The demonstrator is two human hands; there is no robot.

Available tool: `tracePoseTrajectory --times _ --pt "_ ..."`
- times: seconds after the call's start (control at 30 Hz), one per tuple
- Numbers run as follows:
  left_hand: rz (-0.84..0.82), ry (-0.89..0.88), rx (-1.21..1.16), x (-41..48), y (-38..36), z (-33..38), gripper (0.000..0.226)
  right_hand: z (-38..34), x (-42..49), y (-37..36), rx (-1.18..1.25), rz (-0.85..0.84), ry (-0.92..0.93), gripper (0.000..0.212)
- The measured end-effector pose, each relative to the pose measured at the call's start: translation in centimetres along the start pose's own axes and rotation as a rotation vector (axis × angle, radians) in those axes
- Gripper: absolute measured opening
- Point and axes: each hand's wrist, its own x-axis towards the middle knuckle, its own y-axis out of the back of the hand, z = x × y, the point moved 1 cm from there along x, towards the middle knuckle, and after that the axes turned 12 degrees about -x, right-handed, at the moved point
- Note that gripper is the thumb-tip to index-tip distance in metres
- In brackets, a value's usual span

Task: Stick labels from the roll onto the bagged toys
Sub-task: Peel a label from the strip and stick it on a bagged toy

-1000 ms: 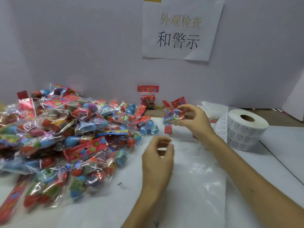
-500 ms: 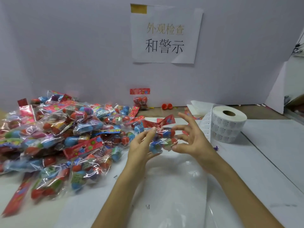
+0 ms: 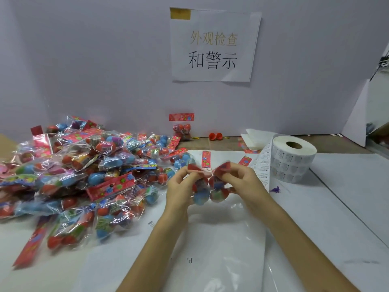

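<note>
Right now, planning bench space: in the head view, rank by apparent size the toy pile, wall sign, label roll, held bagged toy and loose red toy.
1. Pile of bagged toys
2. Wall sign
3. Label roll and held bagged toy: alike; the bag is nearer and blurred, so unranked
4. Loose red toy

blurry held toy bag [image 3: 210, 194]

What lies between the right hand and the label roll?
In the head view, an unwound strip of labels lies between the label roll and the right hand, which grips a bagged toy.
</note>
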Motion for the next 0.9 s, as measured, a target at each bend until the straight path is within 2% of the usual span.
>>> tracePoseTrajectory --times 0.13,0.2,0.33,0.5,0.73,0.8,0.9 --pt "-0.016 -0.044 0.034 0.07 0.01 -0.08 0.013 0.19 0.13 -0.14 -0.006 0.076 0.019 0.015" --pt "-0.007 -0.051 0.019 0.04 -0.04 -0.24 0.008 0.26 0.12 -0.14 0.018 0.089 -0.004 0.013" --pt "-0.011 -0.082 -0.003 -0.15 -0.29 -0.58 0.019 0.18 0.13 -0.21 0.093 0.071 -0.087 0.017" --pt "-0.033 -0.145 0.052 -0.37 -0.5 -0.63 0.021 0.22 0.09 -0.08 0.102 0.05 -0.151 0.018" --pt "-0.004 -0.217 0.072 -0.45 0.08 -0.57 0.024 0.65 -0.54 -0.22 0.006 -0.035 -0.08 0.021" --pt "-0.015 -0.203 0.082 -0.43 0.13 -0.64 0.024 0.83 -0.52 -0.23 0.014 -0.025 -0.066 0.016" --pt "-0.061 -0.084 0.028 -0.4 0.08 -0.68 0.025 0.89 -0.47 0.03 0.089 -0.064 -0.081 0.006"
